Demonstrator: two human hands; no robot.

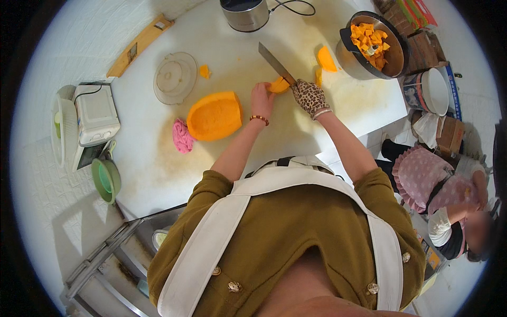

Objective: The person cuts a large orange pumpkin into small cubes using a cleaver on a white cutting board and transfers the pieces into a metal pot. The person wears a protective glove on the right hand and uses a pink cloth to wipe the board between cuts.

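Note:
My left hand (262,98) steadies a piece of orange pumpkin (279,85) on the white work table (277,134). In a leopard-print glove, my right hand (311,97) grips a broad kitchen knife (273,61), its blade pointing away to the upper left and lying at the pumpkin piece. Whether the edge has entered the flesh I cannot tell. A large hollowed pumpkin half (216,116) rests left of my left hand. Beyond my right hand lies a pumpkin wedge (326,59), with a smaller pumpkin piece (318,77) beside it.
A steel food-processor bowl (348,59) with pumpkin chunks (368,41) stands at the right. Leftward are a clear plastic lid (174,78), a pumpkin scrap (204,71) and a pink cloth (183,136). A metal appliance base (245,16) with a cord stands at the far side. Another person (435,186) is at the right.

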